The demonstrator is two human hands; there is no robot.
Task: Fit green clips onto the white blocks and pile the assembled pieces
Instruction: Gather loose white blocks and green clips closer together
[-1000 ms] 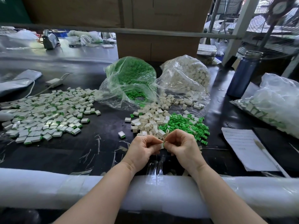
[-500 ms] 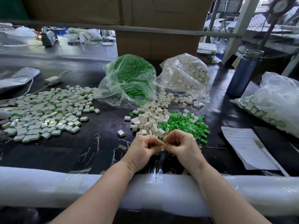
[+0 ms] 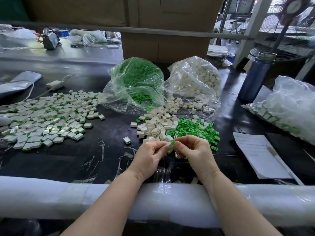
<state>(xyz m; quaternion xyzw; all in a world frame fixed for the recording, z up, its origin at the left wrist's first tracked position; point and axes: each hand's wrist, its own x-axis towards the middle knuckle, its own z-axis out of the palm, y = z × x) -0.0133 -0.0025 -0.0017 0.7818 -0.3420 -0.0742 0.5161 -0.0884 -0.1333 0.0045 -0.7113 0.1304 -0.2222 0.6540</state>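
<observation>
Two bare hands meet just above the near edge of the black worktable point(image 3: 102, 160), and the step in hand looks like the fitting itself: a small green plastic clip point(image 3: 172, 143) is being pressed onto a small white plastic block point(image 3: 168, 145) held between them. The left hand point(image 3: 150, 158) has its fingers curled in, pinching the white block at its left side; the right hand point(image 3: 196, 153) is likewise curled, its thumb and forefinger pinching the green clip against the block's upper right. Whether the clip is fully seated cannot be told, since the fingertips hide the joint. A further pale piece shows under the right hand's fingers, though what it is stays unclear. Next, I judge, comes a firm squeeze until the clip sits flush, and then a toss leftward onto the spread-out pile of assembled white-and-green pieces point(image 3: 46, 120) well to the left. Fresh stock lies near: the loose heap of white blocks point(image 3: 156, 125) just beyond the hands and the loose heap of green clips point(image 3: 196, 130) touching it on the right. One assembled piece point(image 3: 127, 140) lies alone, left of the hands.
</observation>
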